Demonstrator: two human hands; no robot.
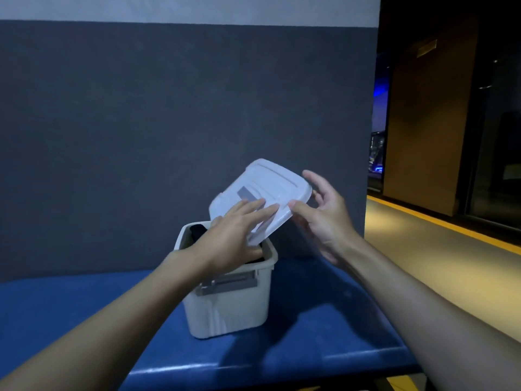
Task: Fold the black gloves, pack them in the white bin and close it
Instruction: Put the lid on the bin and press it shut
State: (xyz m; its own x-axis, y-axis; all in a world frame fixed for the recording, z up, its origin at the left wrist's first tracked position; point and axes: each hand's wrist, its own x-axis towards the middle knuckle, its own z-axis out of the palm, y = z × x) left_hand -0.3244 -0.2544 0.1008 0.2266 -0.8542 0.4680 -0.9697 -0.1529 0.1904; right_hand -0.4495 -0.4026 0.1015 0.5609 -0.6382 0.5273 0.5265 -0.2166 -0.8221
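Misalignment is the main risk: the white lid [260, 193] is held tilted above the white bin [228, 306], pressed flat under the left hand [231, 235] and pinched at its near edge by the right hand [324, 215]. Black gloves [197, 231] are seen inside at the far corner; fabric riding up could be trapped under the rim, leaving the lid unseated.

blue bench top [324, 334] | dark grey wall panel [169, 122] behind | yellow-striped floor [439, 263] at right
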